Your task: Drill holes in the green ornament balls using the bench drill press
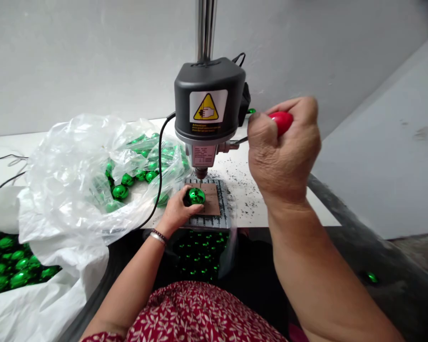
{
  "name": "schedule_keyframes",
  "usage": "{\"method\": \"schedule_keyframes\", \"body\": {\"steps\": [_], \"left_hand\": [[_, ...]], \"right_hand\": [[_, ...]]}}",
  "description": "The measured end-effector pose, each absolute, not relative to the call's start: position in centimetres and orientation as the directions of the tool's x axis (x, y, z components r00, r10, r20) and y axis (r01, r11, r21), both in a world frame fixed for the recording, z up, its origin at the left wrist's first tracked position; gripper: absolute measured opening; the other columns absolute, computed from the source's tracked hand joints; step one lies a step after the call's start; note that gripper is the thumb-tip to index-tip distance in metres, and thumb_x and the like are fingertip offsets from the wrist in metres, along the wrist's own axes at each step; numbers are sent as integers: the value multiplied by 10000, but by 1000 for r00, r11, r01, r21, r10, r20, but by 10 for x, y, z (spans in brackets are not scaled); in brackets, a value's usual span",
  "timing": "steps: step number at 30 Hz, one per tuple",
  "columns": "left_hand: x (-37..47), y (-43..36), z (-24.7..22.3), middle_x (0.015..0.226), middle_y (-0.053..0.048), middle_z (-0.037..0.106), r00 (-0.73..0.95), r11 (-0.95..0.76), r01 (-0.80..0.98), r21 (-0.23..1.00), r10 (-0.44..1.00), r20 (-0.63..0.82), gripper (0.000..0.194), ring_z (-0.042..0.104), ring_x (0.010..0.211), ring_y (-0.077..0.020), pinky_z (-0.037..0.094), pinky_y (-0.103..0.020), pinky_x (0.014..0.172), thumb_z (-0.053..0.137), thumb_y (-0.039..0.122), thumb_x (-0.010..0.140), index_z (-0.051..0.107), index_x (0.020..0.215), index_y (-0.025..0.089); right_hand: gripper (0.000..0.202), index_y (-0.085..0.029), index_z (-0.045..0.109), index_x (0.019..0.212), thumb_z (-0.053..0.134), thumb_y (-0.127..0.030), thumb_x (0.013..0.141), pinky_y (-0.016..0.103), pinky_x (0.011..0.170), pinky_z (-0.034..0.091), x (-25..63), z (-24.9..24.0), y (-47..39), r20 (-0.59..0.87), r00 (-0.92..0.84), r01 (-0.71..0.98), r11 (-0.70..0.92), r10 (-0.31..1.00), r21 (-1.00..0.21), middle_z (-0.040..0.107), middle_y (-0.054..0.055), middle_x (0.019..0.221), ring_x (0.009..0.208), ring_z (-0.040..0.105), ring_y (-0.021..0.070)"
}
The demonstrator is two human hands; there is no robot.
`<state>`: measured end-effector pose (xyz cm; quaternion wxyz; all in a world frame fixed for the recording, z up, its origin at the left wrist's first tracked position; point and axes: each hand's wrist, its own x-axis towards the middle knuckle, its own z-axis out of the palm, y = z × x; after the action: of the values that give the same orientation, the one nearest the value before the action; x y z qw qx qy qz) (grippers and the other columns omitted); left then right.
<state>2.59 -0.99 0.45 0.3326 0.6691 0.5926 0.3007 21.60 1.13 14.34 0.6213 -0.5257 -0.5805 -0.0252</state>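
Note:
My left hand (179,209) holds a shiny green ball (197,195) between thumb and fingers, on a brown board (212,200) at the base of a drill press. The drill's dark head (209,78) carries a yellow warning label, and its thin bit points down at the top of the ball; whether the two touch I cannot tell. My right hand (285,147) is wrapped round the red knob (281,122) of the press lever, to the right of the drill head.
A clear plastic bag (67,161) with several green balls lies left of the press, beside a black cable (160,166). Dark shavings dot the white table (306,209). More green balls fill a white sack (74,280) at the lower left and a container below the table edge.

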Motion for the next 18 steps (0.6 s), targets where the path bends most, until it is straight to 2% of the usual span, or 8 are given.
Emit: {"method": "schedule_keyframes", "body": {"steps": [4,6,9,11,13,14,16,18], "left_hand": [[5,-34,11,1137,-56,788,322,-138,574,807,944,-67,574,719,1029,-251,569,-372,956,849,317,717,715,1267,227],[-8,-41,18,1129,-73,793,343,-152,578,802,937,-70,625,723,962,-237,580,-365,928,862,343,706,716,1301,221],[-36,-37,35,1103,-77,799,112,-133,642,755,991,80,455,723,927,-219,580,-348,927,728,404,834,750,1248,217],[-61,-22,47,1132,-81,800,-162,-68,718,693,952,261,368,724,1055,-242,552,-353,1011,593,409,907,777,1159,213],[-84,-1,55,1129,-92,803,-300,66,798,600,906,299,358,715,1134,-279,528,-379,1062,563,382,896,788,1111,206],[-93,10,56,1046,-98,811,-332,151,822,549,910,248,318,725,1102,-298,535,-395,1046,577,355,863,798,1031,199],[-102,26,53,837,-90,794,-301,253,834,490,953,21,234,744,966,-311,574,-392,943,668,359,772,790,873,185],[-98,33,47,710,-66,759,-144,202,827,525,978,-149,296,735,820,-292,600,-380,811,769,458,702,777,798,179]], "right_hand": [[193,-216,419,884,587,-309,905,226,688,429,214,147,11,713,352,605,433,607,-668,492,-27,767,670,446,65],[185,-229,407,865,577,-295,895,234,688,449,212,145,10,717,371,585,452,589,-674,497,-26,764,673,457,80],[185,-233,421,857,591,-303,882,231,670,456,210,144,10,729,387,577,469,564,-669,519,-29,772,674,472,82],[191,-224,435,869,599,-320,891,210,654,444,210,145,10,727,396,574,467,561,-673,517,-38,766,665,471,65],[223,-214,440,882,618,-348,897,189,646,429,208,146,11,706,401,560,453,584,-694,505,-47,759,658,459,47],[250,-209,440,884,634,-366,893,184,639,421,208,147,12,690,402,554,441,602,-707,503,-49,765,657,452,40],[275,-203,441,896,637,-396,898,180,643,416,206,149,11,670,407,560,410,621,-720,510,-45,795,673,465,35],[238,-205,443,916,576,-401,937,171,672,430,204,152,9,668,401,595,376,627,-710,516,-44,805,701,508,31]]}}
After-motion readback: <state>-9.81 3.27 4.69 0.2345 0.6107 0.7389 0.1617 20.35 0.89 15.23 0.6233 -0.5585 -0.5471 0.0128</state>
